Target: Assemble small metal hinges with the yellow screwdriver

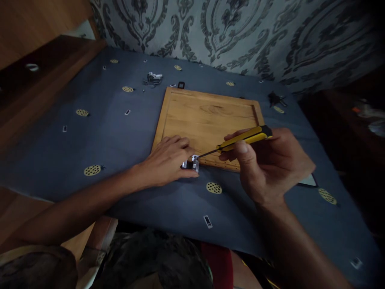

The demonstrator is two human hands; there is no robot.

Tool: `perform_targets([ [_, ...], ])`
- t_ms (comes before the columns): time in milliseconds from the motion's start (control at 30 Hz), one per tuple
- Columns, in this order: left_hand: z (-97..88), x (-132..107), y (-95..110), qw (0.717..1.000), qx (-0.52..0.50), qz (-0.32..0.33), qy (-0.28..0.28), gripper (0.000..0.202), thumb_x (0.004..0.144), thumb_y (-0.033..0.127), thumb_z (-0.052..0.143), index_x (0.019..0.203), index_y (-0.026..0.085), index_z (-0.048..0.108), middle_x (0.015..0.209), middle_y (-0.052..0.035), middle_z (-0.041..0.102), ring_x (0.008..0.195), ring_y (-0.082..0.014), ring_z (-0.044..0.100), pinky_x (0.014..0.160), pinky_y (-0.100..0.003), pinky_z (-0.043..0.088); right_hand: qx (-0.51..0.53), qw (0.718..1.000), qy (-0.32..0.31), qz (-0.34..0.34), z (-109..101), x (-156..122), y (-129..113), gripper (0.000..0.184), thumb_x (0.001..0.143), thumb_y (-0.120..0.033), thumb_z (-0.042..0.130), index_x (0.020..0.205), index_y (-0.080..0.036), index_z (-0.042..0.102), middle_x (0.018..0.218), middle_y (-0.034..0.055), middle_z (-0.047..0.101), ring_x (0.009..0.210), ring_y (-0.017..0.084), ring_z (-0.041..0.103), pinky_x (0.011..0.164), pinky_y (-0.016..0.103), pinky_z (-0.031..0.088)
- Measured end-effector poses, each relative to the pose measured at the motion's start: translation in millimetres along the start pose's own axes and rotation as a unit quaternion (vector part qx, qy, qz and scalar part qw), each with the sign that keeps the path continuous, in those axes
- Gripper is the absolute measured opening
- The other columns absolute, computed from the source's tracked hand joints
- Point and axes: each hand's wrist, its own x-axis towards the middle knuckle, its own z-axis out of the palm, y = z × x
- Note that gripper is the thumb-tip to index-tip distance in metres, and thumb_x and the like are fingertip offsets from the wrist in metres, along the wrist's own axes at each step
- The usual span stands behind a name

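A wooden cabinet door panel [207, 116] lies flat on a dark blue patterned cloth [114, 136]. At its near edge sits a small metal hinge [190, 163]. My left hand [168, 162] is closed around that hinge, pressing it against the panel's edge. My right hand [267, 164] grips a yellow and black screwdriver [240, 140], whose thin tip reaches the hinge from the right.
Another metal hinge [154, 78] and a small black fitting [181, 85] lie on the cloth beyond the panel. A dark piece of hardware [275, 99] rests at the panel's far right corner. Patterned wallpaper rises behind; wooden furniture [36, 76] stands at the left.
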Motion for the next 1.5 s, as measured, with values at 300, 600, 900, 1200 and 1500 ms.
perform_targets([
  [300,0.7,0,0,1.000,0.010,-0.002,0.003,0.036,0.091,0.050,0.074,0.110,0.019,0.072,0.107,-0.0072,0.064,0.106,-0.0265,0.058,0.090,-0.037,0.044,0.001,0.999,-0.048,0.005,0,1,1,0.009,0.092,-0.032,0.075,0.097,-0.028,0.068,0.087,-0.0006,0.074,0.058,0.014,0.070,0.052,0.029,0.062],
  [600,0.6,1,0,1.000,0.007,0.001,-0.001,0.038,0.091,0.050,0.074,0.111,0.019,0.072,0.107,-0.0075,0.064,0.107,-0.0272,0.058,0.091,-0.038,0.044,0.014,0.998,-0.067,0.018,-3,2,5,0.015,0.087,-0.037,0.080,0.096,-0.029,0.070,0.087,-0.0015,0.073,0.058,0.015,0.070,0.051,0.028,0.061],
  [900,-0.2,0,0,1.000,0.002,-0.001,-0.001,0.036,0.091,0.049,0.074,0.112,0.019,0.073,0.108,-0.0077,0.065,0.108,-0.0275,0.058,0.091,-0.039,0.045,-0.018,0.995,-0.090,0.025,-6,7,-1,0.007,0.089,-0.033,0.078,0.092,-0.027,0.075,0.097,0.0005,0.078,0.056,0.013,0.069,0.050,0.028,0.060],
  [1200,-0.9,1,1,1.000,0.013,-0.006,-0.013,0.039,0.091,0.051,0.074,0.111,0.018,0.072,0.106,-0.0077,0.065,0.105,-0.0268,0.059,0.091,-0.038,0.045,-0.042,0.997,-0.056,-0.017,-5,5,4,0.013,0.082,-0.036,0.085,0.088,-0.030,0.075,0.080,-0.0015,0.074,0.055,0.016,0.066,0.046,0.030,0.056],
  [1500,-0.6,0,0,1.000,0.005,-0.004,-0.014,0.040,0.091,0.051,0.074,0.111,0.017,0.072,0.107,-0.0073,0.065,0.106,-0.0267,0.059,0.090,-0.038,0.044,0.011,0.998,0.037,-0.047,0,2,-6,0.013,0.092,-0.026,0.075,0.104,-0.030,0.074,0.087,-0.0013,0.073,0.057,0.014,0.071,0.046,0.026,0.058],
])
